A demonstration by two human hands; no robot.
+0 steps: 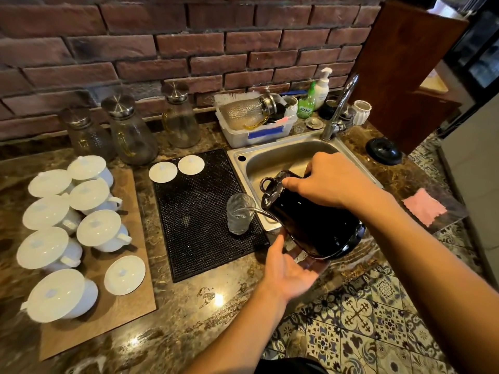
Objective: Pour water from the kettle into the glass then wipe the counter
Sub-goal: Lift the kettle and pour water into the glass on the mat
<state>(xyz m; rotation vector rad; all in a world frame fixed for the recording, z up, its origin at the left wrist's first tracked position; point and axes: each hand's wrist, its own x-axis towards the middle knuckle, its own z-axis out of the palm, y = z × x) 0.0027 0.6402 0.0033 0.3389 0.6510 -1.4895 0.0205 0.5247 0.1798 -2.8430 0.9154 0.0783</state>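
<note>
Left hand [290, 268]: at 6 o'clock of the kettle, palm up and fingers spread, cupped under the base; whether it touches cannot be told.
Kettle [310, 222]: black gooseneck, tilted towards 9 o'clock, spout tip over the glass rim.
Right hand [328, 180]: clamped on the kettle's handle at its 12 o'clock side.
Glass [239, 213]: one ribbed tumbler, upright at the 3 o'clock edge of the black drip mat [199, 211], partly filled.
Progress: pour under way, judged by tilt and water in the glass; kettle yet to be set down, counter [189, 306] not wiped.
Cloth [424, 206]: one pink square, flat on the counter at 3 o'clock of the sink [272, 155], untouched.
Lidded white cups [98, 230]: seven on a brown board at 9 o'clock.
Loose white lids [124, 275]: three; one on the board, two on the mat's far edge.
Glass carafes [129, 130]: three with metal caps, at 11 o'clock by the brick wall.
Dish tub [259, 130]: one, at 12 o'clock, holding a fourth carafe on its side.
Bottles [321, 87]: two, a white pump and a green one, beside the faucet [340, 106].
</note>
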